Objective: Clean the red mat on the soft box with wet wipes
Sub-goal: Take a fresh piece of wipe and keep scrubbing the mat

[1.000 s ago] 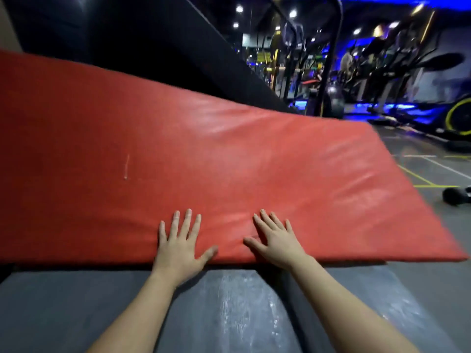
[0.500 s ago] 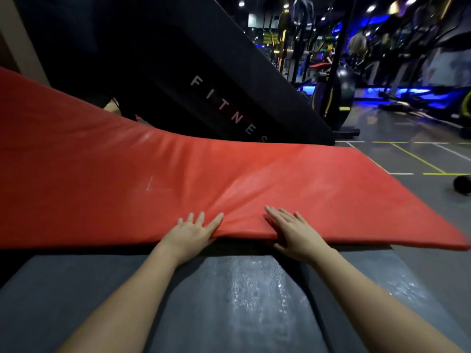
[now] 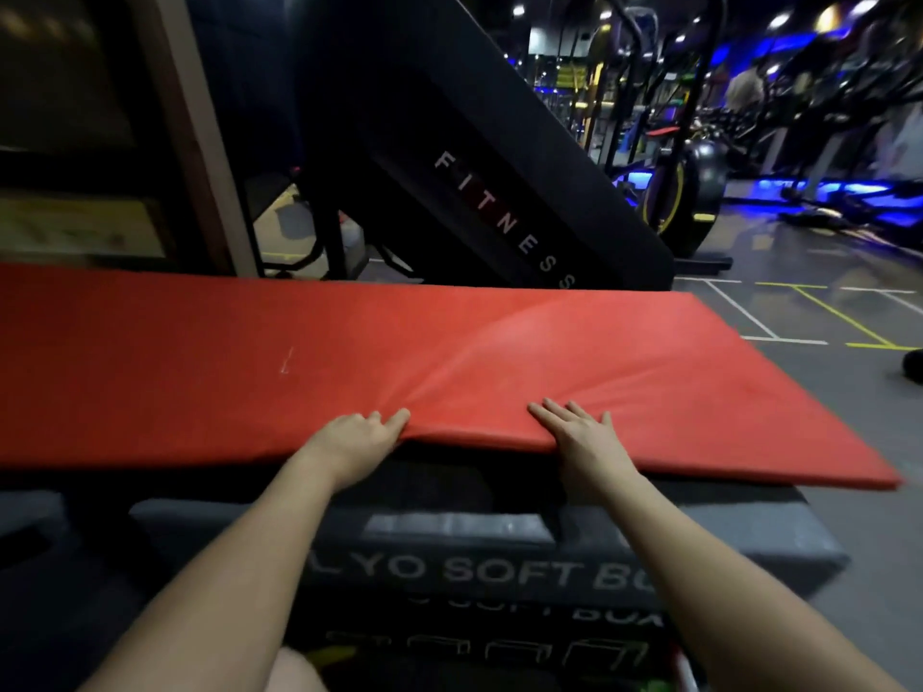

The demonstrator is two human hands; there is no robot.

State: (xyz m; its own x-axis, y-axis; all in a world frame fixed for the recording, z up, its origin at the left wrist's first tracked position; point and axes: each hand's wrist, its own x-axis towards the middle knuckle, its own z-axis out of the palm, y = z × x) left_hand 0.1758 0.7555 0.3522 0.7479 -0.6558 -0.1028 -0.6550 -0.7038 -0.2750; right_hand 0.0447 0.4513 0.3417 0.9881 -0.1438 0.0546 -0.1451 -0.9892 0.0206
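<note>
The red mat (image 3: 549,352) stretches nearly flat across the view, with a small pale scuff left of centre. Its near edge hangs a little above the dark grey soft box (image 3: 499,566), whose front reads "SOFT BOX". My left hand (image 3: 357,439) pinches the near edge, and creases fan out from its fingers. My right hand (image 3: 579,432) holds the same edge further right, fingers laid on top and thumb hidden under the mat. No wet wipes are in view.
A black slanted panel lettered FITNESS (image 3: 499,217) rises just behind the mat. An exercise bike (image 3: 684,192) and more gym machines stand at the back right. Grey floor with yellow and white lines (image 3: 824,317) lies to the right, with a dark round object (image 3: 914,364) on it.
The mat has dropped from a steep tilt to nearly flat. My left hand's fingers have gone from flat on the mat to pinching its edge. The box's lettered front has come into view.
</note>
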